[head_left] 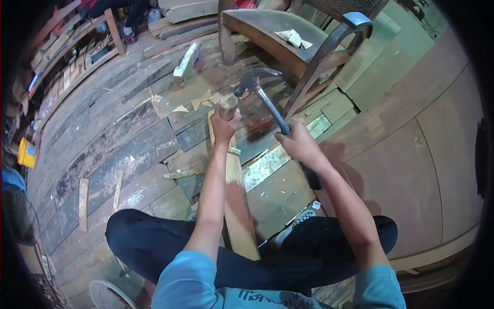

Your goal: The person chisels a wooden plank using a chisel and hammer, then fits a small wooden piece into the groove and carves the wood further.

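Note:
My left hand (225,126) is closed around a thick wooden tool handle (228,102), its round butt end facing up; the rest of that tool is hidden by the hand. Below it a long wooden plank (237,201) runs from between my legs out to the hand. A claw hammer (270,108) is gripped near the end of its handle by my right hand (301,147). The hammer's head is just beyond the round butt, its face close to it in this view. Wood chips (202,100) lie on the floor past my left hand.
A wooden armchair (278,31) stands ahead, with a crumpled pale cloth on its seat. Nearby lies a short wood block (187,62). Large boards (396,175) lean at right. A yellow container (26,153) sits far left, and a person's leg (135,15) shows behind.

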`<state>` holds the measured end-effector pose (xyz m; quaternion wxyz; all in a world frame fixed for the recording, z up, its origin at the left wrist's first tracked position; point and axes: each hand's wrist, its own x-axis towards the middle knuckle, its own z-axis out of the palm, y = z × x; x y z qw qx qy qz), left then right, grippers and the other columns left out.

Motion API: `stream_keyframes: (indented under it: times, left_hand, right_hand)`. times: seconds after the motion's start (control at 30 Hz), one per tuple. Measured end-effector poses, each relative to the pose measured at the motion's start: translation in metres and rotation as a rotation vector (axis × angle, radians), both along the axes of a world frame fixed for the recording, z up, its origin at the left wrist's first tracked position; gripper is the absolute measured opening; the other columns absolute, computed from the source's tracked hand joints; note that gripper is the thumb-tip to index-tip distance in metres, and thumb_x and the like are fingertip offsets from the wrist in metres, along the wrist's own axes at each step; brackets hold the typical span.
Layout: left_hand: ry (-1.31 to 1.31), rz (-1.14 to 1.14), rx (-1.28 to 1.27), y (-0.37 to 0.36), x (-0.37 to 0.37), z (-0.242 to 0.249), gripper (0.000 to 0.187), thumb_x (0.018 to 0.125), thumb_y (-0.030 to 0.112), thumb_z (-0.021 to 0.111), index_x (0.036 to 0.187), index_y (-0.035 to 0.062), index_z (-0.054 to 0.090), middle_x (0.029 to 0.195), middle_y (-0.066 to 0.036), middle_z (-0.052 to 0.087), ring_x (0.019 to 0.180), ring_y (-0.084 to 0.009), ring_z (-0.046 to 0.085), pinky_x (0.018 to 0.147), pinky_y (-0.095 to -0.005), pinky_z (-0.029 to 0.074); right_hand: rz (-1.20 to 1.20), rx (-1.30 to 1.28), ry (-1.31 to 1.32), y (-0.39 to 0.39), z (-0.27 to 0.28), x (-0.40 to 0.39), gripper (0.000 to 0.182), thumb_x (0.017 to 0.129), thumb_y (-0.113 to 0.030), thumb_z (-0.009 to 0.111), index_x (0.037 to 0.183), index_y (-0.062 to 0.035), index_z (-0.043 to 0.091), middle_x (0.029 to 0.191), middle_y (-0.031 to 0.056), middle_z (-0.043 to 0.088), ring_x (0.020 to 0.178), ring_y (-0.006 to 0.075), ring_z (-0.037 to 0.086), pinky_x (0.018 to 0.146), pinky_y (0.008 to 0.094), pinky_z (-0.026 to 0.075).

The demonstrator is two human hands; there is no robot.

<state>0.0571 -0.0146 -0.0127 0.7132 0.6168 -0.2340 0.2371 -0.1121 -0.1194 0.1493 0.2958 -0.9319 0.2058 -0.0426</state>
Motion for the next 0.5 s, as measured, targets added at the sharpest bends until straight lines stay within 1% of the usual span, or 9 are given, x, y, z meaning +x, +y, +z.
stream_keyframes:
  times: [0.03,0.07,0.1,0.2,0.27,0.3,0.4,0.43,0.5]
  left_hand:
    - [0.001,-0.003,-0.004,-0.002,0.000,0.001,0.029,0.072,0.014,0.071,0.096,0.0017,0.059,0.084,-0.014,0.068,0.076,-0.0239,0.068,0.067,-0.0333,0.051]
    - [0.048,-0.018,0.023,0.001,-0.004,-0.003,0.029,0.072,0.014,0.071,0.095,0.0019,0.059,0.083,-0.013,0.068,0.075,-0.0240,0.068,0.067,-0.0335,0.051]
    - [0.083,-0.031,0.046,0.002,-0.003,-0.004,0.028,0.073,0.014,0.071,0.095,0.0020,0.059,0.081,-0.013,0.068,0.074,-0.0240,0.068,0.066,-0.0336,0.051]
    - [0.087,-0.008,0.100,0.003,-0.009,0.002,0.029,0.070,0.015,0.072,0.093,0.0020,0.058,0.079,-0.012,0.068,0.072,-0.0234,0.068,0.065,-0.0328,0.051]
    - [0.088,0.013,0.125,0.001,-0.010,0.001,0.030,0.069,0.015,0.072,0.092,0.0022,0.058,0.078,-0.012,0.067,0.072,-0.0229,0.068,0.065,-0.0324,0.051]
    - [0.074,0.018,0.105,-0.001,-0.011,0.001,0.030,0.069,0.016,0.072,0.091,0.0024,0.058,0.078,-0.012,0.067,0.072,-0.0230,0.068,0.065,-0.0325,0.051]
    - [0.072,-0.029,0.073,-0.005,-0.011,-0.004,0.030,0.068,0.016,0.073,0.091,0.0031,0.058,0.078,-0.012,0.067,0.071,-0.0236,0.068,0.065,-0.0332,0.051]
    - [0.093,-0.072,0.065,-0.005,-0.011,-0.004,0.030,0.068,0.016,0.072,0.092,0.0037,0.058,0.078,-0.012,0.067,0.071,-0.0241,0.068,0.065,-0.0338,0.051]
    - [0.075,-0.054,0.063,-0.005,-0.011,-0.001,0.031,0.068,0.018,0.073,0.092,0.0045,0.058,0.078,-0.013,0.067,0.073,-0.0285,0.067,0.065,-0.0363,0.051]
  right_hand:
    - [0.019,0.122,-0.019,-0.001,0.011,0.000,0.026,0.081,-0.020,0.062,0.078,0.0058,0.062,0.058,0.0166,0.055,0.055,0.0246,0.057,0.057,0.0384,0.045]
    - [-0.047,0.144,-0.039,0.000,0.018,0.002,0.025,0.081,-0.021,0.064,0.077,0.0043,0.062,0.056,0.0159,0.053,0.051,0.0236,0.053,0.056,0.0389,0.044]
    - [-0.036,0.071,-0.146,-0.003,0.017,0.003,0.029,0.082,-0.023,0.064,0.074,0.0049,0.060,0.053,0.0147,0.050,0.048,0.0211,0.048,0.053,0.0387,0.042]
    - [-0.071,0.001,-0.199,0.003,0.031,0.003,0.034,0.084,-0.025,0.063,0.070,0.0058,0.058,0.051,0.0145,0.049,0.046,0.0227,0.047,0.053,0.0396,0.042]
    - [-0.108,0.083,-0.104,0.009,0.028,-0.001,0.038,0.086,-0.026,0.061,0.069,0.0068,0.057,0.051,0.0162,0.050,0.046,0.0270,0.047,0.054,0.0403,0.042]
    - [-0.075,0.045,-0.092,0.010,0.021,-0.002,0.037,0.085,-0.025,0.061,0.067,0.0070,0.057,0.053,0.0178,0.052,0.049,0.0307,0.050,0.055,0.0416,0.043]
    - [0.108,-0.196,0.011,-0.007,-0.010,-0.004,0.030,0.080,-0.023,0.063,0.072,0.0053,0.061,0.057,0.0214,0.054,0.054,0.0340,0.056,0.058,0.0433,0.045]
    - [0.105,-0.198,0.007,-0.008,0.001,-0.004,0.030,0.080,-0.023,0.063,0.072,0.0053,0.061,0.057,0.0214,0.054,0.054,0.0340,0.056,0.058,0.0433,0.045]
    - [0.035,-0.100,0.110,-0.001,0.042,-0.003,0.029,0.079,-0.024,0.064,0.078,0.0049,0.063,0.057,0.0191,0.055,0.053,0.0295,0.056,0.058,0.0421,0.046]
